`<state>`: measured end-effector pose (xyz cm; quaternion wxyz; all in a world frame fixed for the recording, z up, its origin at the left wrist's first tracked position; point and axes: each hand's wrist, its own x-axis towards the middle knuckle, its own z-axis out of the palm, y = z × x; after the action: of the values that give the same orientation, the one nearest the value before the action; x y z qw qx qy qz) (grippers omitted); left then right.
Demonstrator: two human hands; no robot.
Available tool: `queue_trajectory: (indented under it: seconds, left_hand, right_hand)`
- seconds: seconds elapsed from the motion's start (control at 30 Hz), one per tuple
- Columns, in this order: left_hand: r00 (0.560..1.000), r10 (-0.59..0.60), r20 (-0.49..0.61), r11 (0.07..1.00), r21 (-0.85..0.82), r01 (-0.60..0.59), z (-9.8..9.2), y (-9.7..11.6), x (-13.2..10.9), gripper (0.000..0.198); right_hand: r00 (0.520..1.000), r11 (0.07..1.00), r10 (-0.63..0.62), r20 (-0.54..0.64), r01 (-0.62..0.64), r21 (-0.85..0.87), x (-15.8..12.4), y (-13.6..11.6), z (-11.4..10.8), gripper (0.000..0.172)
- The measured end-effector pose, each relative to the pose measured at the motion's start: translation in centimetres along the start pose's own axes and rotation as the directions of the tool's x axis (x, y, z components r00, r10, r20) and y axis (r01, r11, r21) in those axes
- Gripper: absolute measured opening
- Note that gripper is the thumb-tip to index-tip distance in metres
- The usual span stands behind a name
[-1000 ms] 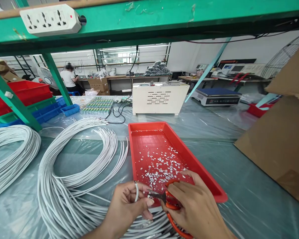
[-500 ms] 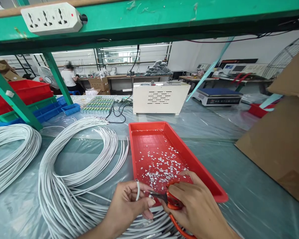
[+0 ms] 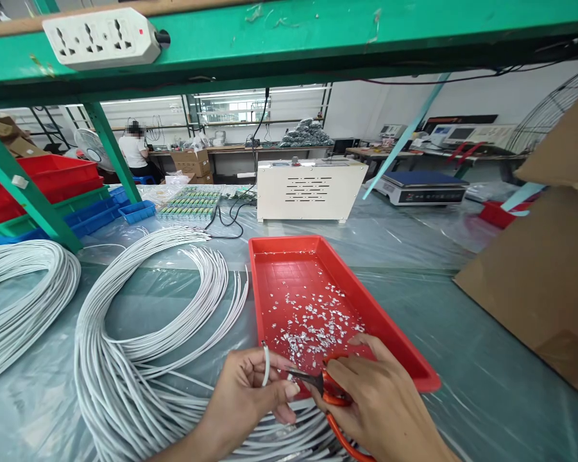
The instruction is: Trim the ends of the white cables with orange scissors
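Between the thumb and fingers of my left hand (image 3: 250,391) is a white cable (image 3: 267,366), its short end standing up past the fingers. My right hand (image 3: 375,391) is closed round the orange handles of a pair of scissors (image 3: 312,378). The dark blades point left and reach my left fingertips; whether they touch the cable I cannot tell. Both hands are over the near end of a red tray (image 3: 281,273), where small silvery scraps (image 3: 312,327) lie scattered. A large coil of white cables (image 3: 139,340) spreads left of the tray and under my hands.
Another cable coil (image 3: 24,301) lies at far left. Behind the tray stand a cream metal box (image 3: 312,192) and a scale (image 3: 418,189). Cardboard (image 3: 534,289) rises on the right. A green beam (image 3: 289,32) with a power strip (image 3: 101,38) crosses overhead. A person (image 3: 135,151) sits far back.
Almost nothing differs. The scissors and my right hand have shifted very slightly; my left hand keeps its hold on the cable.
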<state>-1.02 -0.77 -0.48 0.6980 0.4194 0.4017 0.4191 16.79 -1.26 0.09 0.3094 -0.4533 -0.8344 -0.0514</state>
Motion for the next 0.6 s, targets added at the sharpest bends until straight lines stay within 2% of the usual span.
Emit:
queue_trajectory:
  seconds: [0.2,0.3,0.37,0.43,0.5,0.53,0.6]
  left_hand:
    - [1.0,0.01,-0.023,0.998,0.062,-0.008,0.1,0.2,0.0,0.027]
    - [1.0,0.025,-0.019,0.997,0.076,-0.023,0.1,0.2,0.0,0.028]
    - [0.999,0.032,-0.019,0.997,0.071,-0.03,0.1,0.1,0.1,0.031]
    - [0.999,0.037,-0.021,0.998,0.06,-0.035,0.1,0.0,0.2,0.03]
    - [0.999,0.038,-0.015,0.998,0.049,-0.037,0.1,0.0,0.2,0.026]
    - [0.999,0.036,-0.011,0.998,0.047,-0.035,0.1,-0.1,0.2,0.025]
    - [1.0,0.024,-0.006,0.999,0.048,-0.024,0.0,-0.1,0.2,0.025]
  right_hand:
    - [0.986,0.995,-0.063,-0.154,0.049,-0.091,-0.4,0.2,0.2,0.029]
    - [0.978,0.999,0.051,-0.2,-0.05,0.011,-0.5,0.5,0.2,0.029]
    - [0.973,0.966,0.208,-0.104,-0.188,0.176,-0.3,0.5,0.2,0.033]
    - [0.94,0.86,0.333,0.077,-0.337,0.383,0.1,0.3,0.3,0.03]
    - [0.894,0.701,0.379,0.24,-0.447,0.556,0.4,-0.1,0.4,0.021]
    - [0.878,0.633,0.384,0.284,-0.475,0.612,0.5,-0.3,0.6,0.02]
    - [0.875,0.571,0.387,0.293,-0.476,0.669,0.7,-0.6,0.9,0.026]
